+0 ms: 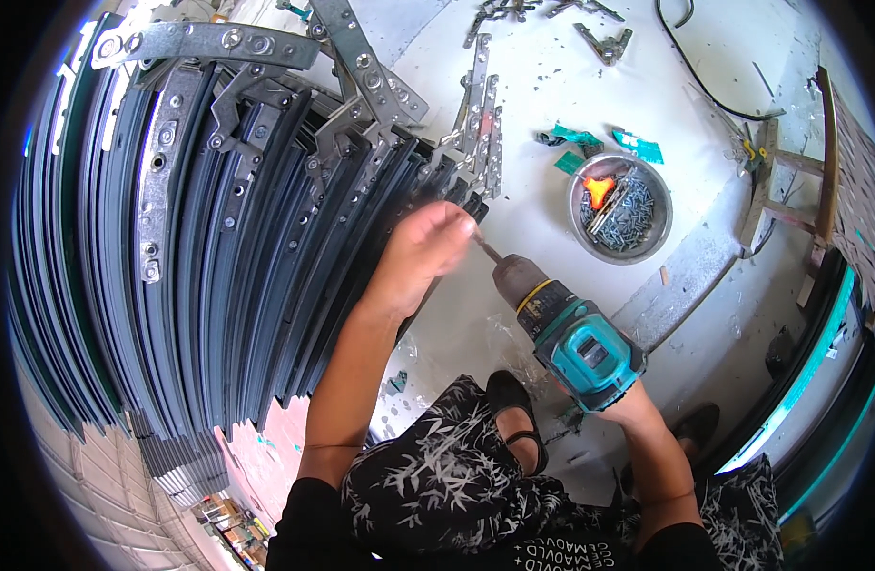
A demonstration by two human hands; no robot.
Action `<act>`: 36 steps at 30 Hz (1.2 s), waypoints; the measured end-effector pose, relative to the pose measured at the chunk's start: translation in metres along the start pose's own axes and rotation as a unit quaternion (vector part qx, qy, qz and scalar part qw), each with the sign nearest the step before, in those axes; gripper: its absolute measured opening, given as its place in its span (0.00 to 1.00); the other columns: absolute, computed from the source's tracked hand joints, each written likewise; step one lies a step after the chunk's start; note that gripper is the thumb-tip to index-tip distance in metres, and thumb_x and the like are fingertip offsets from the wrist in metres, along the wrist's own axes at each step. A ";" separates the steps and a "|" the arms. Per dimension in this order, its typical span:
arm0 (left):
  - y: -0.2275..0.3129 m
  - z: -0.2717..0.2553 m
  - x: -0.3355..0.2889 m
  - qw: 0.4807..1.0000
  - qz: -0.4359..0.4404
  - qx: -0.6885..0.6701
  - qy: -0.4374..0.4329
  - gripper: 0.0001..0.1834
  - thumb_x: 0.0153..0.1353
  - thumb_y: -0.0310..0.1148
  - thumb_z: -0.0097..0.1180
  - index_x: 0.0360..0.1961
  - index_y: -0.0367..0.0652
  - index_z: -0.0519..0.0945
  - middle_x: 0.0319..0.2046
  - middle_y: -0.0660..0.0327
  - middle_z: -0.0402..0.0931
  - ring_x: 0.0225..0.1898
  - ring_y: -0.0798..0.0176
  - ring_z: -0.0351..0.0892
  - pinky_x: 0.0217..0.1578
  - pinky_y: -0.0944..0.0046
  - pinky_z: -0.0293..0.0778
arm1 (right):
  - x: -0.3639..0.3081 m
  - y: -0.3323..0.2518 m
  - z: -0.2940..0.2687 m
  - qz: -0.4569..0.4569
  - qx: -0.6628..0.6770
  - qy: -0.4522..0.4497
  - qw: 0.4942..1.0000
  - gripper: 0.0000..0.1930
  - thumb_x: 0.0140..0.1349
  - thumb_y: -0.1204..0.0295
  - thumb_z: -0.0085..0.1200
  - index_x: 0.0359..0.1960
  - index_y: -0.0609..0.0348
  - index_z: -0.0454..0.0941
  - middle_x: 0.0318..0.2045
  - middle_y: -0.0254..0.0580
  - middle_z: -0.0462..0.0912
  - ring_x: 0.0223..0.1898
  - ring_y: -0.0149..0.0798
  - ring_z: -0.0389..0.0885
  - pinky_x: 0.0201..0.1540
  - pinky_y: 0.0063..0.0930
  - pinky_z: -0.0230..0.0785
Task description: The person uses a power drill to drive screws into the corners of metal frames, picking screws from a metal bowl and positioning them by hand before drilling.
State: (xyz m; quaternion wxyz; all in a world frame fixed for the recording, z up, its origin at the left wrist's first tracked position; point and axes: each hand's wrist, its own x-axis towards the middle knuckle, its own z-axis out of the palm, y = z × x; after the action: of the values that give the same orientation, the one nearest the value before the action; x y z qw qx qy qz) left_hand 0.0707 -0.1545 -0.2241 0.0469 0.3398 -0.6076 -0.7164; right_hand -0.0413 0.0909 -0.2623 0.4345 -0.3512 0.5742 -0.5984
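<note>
My right hand (630,407) grips a teal and black cordless drill (580,344) from below, its fingers mostly hidden by the tool. The drill's bit (488,248) points up and left. At the bit's tip, my left hand (426,246) is closed, thumb and fingers pressed together; whatever they pinch is too small or hidden to name. That hand is slightly blurred and sits beside the ends of stacked dark metal profiles (352,233). Metal hinge arms (480,119) with rivets stand out from these ends, just beyond my left fingers.
A round metal bowl (589,240) holds many screws and an orange piece (599,190). Torn green wrappers (637,145) lie by it. Loose hinge parts (604,43) and a black cable (689,67) are farther off. A wooden frame (825,162) stands at right.
</note>
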 end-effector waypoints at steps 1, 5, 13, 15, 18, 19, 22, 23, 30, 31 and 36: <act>-0.001 0.000 -0.001 1.000 0.002 0.010 0.009 0.10 0.68 0.35 0.49 0.34 0.39 0.73 0.20 0.70 0.62 0.21 0.76 0.58 0.22 0.76 0.55 | 0.001 0.000 0.001 0.008 0.027 -0.001 1.000 0.18 0.49 0.76 0.64 0.43 0.62 0.76 0.35 0.40 0.81 0.35 0.31 0.77 0.42 0.25 0.71; -0.001 -0.004 -0.002 1.000 -0.006 0.007 0.003 0.10 0.69 0.35 0.49 0.34 0.39 0.72 0.19 0.70 0.61 0.21 0.76 0.57 0.22 0.76 0.54 | 0.002 0.001 0.002 0.009 0.039 0.004 0.999 0.17 0.49 0.76 0.63 0.42 0.63 0.76 0.35 0.41 0.81 0.35 0.32 0.77 0.42 0.25 0.71; 0.001 0.016 -0.006 0.977 -0.008 -0.169 0.127 0.17 0.68 0.44 0.50 0.38 0.39 0.74 0.22 0.71 0.63 0.21 0.77 0.59 0.21 0.77 0.54 | 0.011 0.023 0.014 -0.092 -0.123 0.012 0.988 0.13 0.53 0.75 0.63 0.42 0.56 0.80 0.38 0.39 0.81 0.39 0.42 0.79 0.41 0.31 0.72; -0.001 0.018 -0.009 0.963 -0.037 -0.216 0.154 0.17 0.67 0.45 0.51 0.35 0.39 0.74 0.19 0.74 0.61 0.19 0.79 0.54 0.20 0.76 0.51 | 0.022 0.017 0.019 -0.060 -0.091 0.006 0.994 0.12 0.54 0.75 0.63 0.41 0.55 0.80 0.38 0.39 0.81 0.39 0.43 0.79 0.42 0.32 0.72; -0.002 0.029 -0.023 0.948 0.090 -0.127 0.277 0.18 0.71 0.44 0.45 0.32 0.40 0.71 0.17 0.74 0.57 0.16 0.80 0.52 0.17 0.76 0.49 | 0.043 0.014 0.023 -0.086 -0.059 -0.006 0.995 0.17 0.48 0.75 0.63 0.42 0.63 0.76 0.34 0.42 0.81 0.34 0.34 0.78 0.42 0.26 0.71; 0.002 0.032 -0.030 0.937 0.146 -0.072 0.311 0.17 0.72 0.41 0.43 0.30 0.40 0.71 0.17 0.73 0.56 0.16 0.80 0.50 0.16 0.75 0.47 | 0.050 0.011 0.027 -0.075 -0.033 -0.012 0.997 0.18 0.48 0.75 0.63 0.43 0.63 0.76 0.34 0.41 0.81 0.35 0.33 0.78 0.43 0.26 0.71; 0.011 0.044 -0.050 0.881 0.303 0.128 0.341 0.13 0.71 0.31 0.41 0.29 0.38 0.70 0.17 0.70 0.60 0.16 0.79 0.50 0.17 0.74 0.46 | 0.068 0.002 0.029 -0.083 -0.045 -0.017 0.995 0.20 0.48 0.75 0.64 0.45 0.63 0.76 0.36 0.41 0.82 0.37 0.31 0.79 0.44 0.25 0.71; 0.013 0.048 -0.053 0.851 0.355 0.188 0.339 0.11 0.69 0.27 0.40 0.28 0.37 0.69 0.17 0.68 0.61 0.17 0.79 0.51 0.17 0.73 0.46 | 0.072 -0.001 0.030 -0.081 -0.049 -0.018 0.995 0.20 0.48 0.75 0.64 0.45 0.63 0.76 0.36 0.40 0.82 0.37 0.30 0.79 0.44 0.25 0.71; 0.045 0.061 -0.055 0.759 0.511 0.388 0.110 0.09 0.52 0.25 0.60 0.36 0.38 0.78 0.21 0.65 0.72 0.17 0.63 0.70 0.19 0.65 0.67 | 0.090 -0.011 0.036 -0.024 -0.002 -0.012 1.000 0.20 0.48 0.72 0.65 0.44 0.61 0.76 0.33 0.42 0.82 0.34 0.34 0.80 0.41 0.28 0.72; 0.047 0.065 -0.053 0.760 0.510 0.388 0.110 0.09 0.52 0.25 0.60 0.36 0.38 0.78 0.21 0.65 0.72 0.17 0.63 0.70 0.19 0.65 0.67 | 0.090 -0.011 0.037 -0.037 -0.020 -0.003 0.999 0.20 0.48 0.71 0.64 0.45 0.60 0.77 0.33 0.43 0.82 0.33 0.37 0.81 0.40 0.28 0.72; 0.042 0.084 -0.036 0.678 0.566 0.440 0.162 0.08 0.58 0.34 0.58 0.31 0.40 0.79 0.21 0.66 0.72 0.18 0.66 0.69 0.18 0.67 0.64 | 0.096 -0.014 0.043 -0.014 0.066 -0.024 0.997 0.23 0.49 0.68 0.63 0.48 0.57 0.75 0.35 0.42 0.82 0.34 0.38 0.81 0.41 0.30 0.72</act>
State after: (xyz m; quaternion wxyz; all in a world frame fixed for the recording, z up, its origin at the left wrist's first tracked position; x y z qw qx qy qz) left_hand 0.0379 -0.0780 -0.1680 0.3865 0.0232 -0.9119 -0.1362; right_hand -0.0390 -0.0149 -0.2521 0.4622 -0.3438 0.5178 -0.6324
